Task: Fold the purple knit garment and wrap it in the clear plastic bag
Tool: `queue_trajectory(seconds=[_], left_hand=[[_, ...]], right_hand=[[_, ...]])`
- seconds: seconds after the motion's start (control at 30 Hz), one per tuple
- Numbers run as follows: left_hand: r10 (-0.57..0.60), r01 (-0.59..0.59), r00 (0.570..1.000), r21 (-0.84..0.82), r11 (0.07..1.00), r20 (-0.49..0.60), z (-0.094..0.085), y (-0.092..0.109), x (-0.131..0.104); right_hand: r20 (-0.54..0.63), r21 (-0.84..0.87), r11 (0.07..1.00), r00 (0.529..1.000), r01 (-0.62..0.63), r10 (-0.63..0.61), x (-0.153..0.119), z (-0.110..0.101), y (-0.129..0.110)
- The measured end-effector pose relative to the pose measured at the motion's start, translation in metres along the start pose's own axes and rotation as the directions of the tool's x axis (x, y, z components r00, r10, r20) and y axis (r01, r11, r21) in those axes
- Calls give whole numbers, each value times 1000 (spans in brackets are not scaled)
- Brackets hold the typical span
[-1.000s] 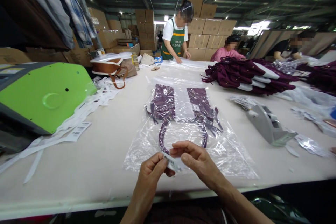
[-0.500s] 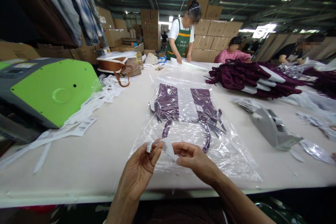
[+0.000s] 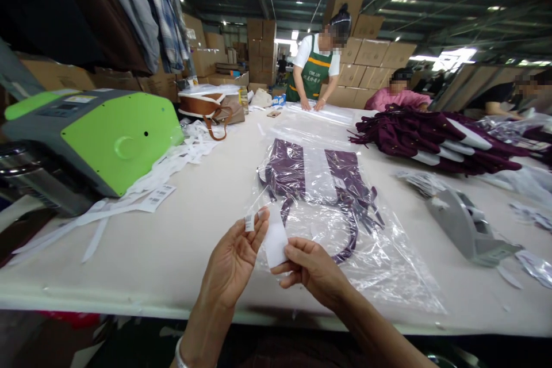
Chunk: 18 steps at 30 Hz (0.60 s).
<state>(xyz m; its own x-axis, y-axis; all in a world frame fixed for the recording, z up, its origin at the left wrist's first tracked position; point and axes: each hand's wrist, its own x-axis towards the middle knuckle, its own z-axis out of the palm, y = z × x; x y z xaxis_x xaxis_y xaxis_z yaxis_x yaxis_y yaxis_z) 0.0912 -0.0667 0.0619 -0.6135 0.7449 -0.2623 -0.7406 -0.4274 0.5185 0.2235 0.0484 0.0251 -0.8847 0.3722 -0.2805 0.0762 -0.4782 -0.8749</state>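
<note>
My left hand (image 3: 236,260) is closed in a pinch, with a small white barcode sticker (image 3: 249,222) at its fingertips. Between my two hands is a white paper slip (image 3: 275,240); my right hand (image 3: 317,270) grips its lower right edge, and my left fingertips meet its upper left side. Just beyond them, a dark purple handbag (image 3: 287,167) lies flat inside a clear plastic bag (image 3: 388,264). A white band (image 3: 319,175) crosses the handbag's middle, and its strap loops toward me.
A green and grey machine (image 3: 125,138) stands at left beside strips of printed labels (image 3: 157,198). To the right are a grey tape dispenser (image 3: 470,230) and a pile of purple bags (image 3: 431,138). Across the table, a co-worker in a green apron (image 3: 314,72) handles plastic.
The white slip has turned so that more of its flat face shows, and my fingers have shifted along it. The view has swung slightly left. The aproned co-worker's hands have moved closer together.
</note>
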Motion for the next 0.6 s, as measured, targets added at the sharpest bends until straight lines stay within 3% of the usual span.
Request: queue_trajectory(seconds=[0.07, 0.17, 0.3, 0.43, 0.53, 0.6], left_hand=[[109, -107, 994, 194, 975, -1, -7, -4, -3], [273, -286, 956, 562, 776, 109, -16, -10, -9], [324, -407, 902, 811, 421, 284, -18, -10, -14], [359, -467, 850, 866, 178, 385, -12, -9, -10], [410, -528, 782, 848, 36, 469, -13, -12, -3], [417, -543, 760, 840, -16, 499, -18, -11, -1]], right_hand=[[-103, -276, 955, 984, 111, -144, 2, -4, -4], [-207, -588, 763, 862, 268, -463, 3, -10, -18], [-55, -742, 534, 757, 406, -651, 1, 0, -47], [95, -771, 436, 760, 465, -643, 5, 17, -61], [122, -756, 461, 792, 464, -598, 14, 23, -57], [117, -733, 504, 813, 458, -570, 20, 22, -58]])
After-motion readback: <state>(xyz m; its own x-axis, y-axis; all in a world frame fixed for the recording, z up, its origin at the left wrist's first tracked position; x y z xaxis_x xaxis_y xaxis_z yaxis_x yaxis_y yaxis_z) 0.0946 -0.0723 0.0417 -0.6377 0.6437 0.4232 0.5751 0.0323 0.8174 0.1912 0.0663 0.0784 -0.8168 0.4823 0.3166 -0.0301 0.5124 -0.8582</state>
